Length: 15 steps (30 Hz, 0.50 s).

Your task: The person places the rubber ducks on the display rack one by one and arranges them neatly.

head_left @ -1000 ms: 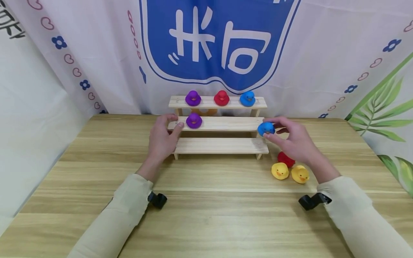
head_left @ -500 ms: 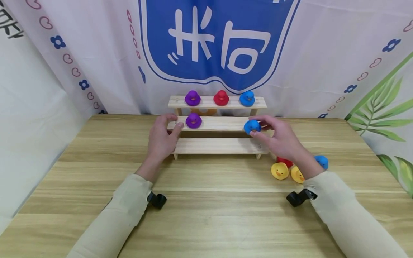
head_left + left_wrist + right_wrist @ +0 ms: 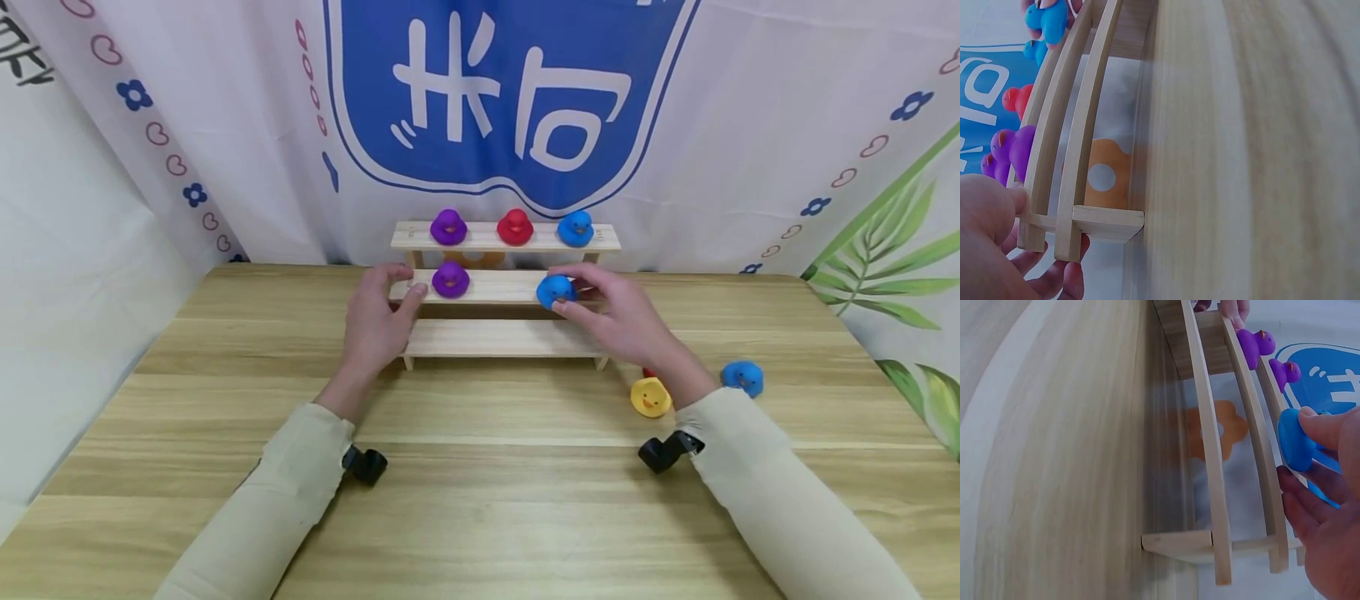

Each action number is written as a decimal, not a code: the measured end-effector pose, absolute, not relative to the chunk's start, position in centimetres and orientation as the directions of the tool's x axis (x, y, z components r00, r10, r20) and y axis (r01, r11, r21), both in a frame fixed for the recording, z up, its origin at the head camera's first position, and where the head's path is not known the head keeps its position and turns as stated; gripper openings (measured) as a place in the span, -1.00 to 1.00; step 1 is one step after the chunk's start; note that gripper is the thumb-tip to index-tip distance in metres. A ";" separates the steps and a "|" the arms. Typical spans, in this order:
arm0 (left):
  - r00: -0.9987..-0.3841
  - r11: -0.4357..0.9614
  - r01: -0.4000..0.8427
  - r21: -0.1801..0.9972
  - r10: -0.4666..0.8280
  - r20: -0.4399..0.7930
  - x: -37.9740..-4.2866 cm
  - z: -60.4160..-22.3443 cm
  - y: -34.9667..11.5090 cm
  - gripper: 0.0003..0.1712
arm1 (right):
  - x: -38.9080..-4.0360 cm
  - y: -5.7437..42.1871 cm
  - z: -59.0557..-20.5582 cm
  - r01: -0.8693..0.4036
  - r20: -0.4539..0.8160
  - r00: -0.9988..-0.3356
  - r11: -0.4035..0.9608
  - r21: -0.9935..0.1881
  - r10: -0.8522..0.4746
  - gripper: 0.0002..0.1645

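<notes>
A three-tier wooden stand (image 3: 513, 337) stands on the table. My left hand (image 3: 378, 321) grips the left end of its middle tier, thumb on top and fingers underneath in the left wrist view. My right hand (image 3: 618, 312) pinches a blue rubber duck (image 3: 555, 292) between thumb and fingers, close over the right half of that tier. The duck's flat base shows in the right wrist view, just above the board. A purple duck (image 3: 451, 280) sits at the middle tier's left. On the top tier are another purple duck (image 3: 448, 227), a red duck (image 3: 515, 227) and a blue duck (image 3: 576, 229).
Right of the stand, a yellow duck (image 3: 650, 397) and another blue duck (image 3: 742, 378) lie on the table (image 3: 480, 500). A red duck is mostly hidden behind my right wrist. A printed curtain (image 3: 262, 125) hangs behind the stand.
My right hand has carried the blue duck leftward from the stand's right end to over the middle tier. The forearm now covers one yellow duck and uncovers a blue one. My left hand stays put.
</notes>
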<state>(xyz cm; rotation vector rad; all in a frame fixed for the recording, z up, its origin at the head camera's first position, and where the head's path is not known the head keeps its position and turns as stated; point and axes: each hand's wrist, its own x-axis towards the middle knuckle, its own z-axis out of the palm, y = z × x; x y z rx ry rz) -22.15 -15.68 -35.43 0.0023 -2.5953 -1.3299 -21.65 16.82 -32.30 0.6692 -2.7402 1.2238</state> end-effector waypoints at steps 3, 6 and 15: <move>-0.974 0.592 0.103 0.800 -0.103 0.202 -22.2 -35.4 -15.7 -0.50 | -21.8 16.3 -32.3 -0.410 0.222 -0.904 0.597 -0.690 -0.365 -0.46; -0.973 0.595 0.105 0.796 -0.103 0.206 -22.1 -35.4 -15.6 -0.50 | -22.0 15.8 -32.3 -0.400 0.212 -0.909 0.606 -0.688 -0.359 -0.47; -0.975 0.596 0.096 0.797 -0.106 0.197 -22.1 -35.4 -15.6 -0.50 | -22.5 14.7 -32.4 -0.352 0.164 -0.930 0.669 -0.654 -0.330 -0.43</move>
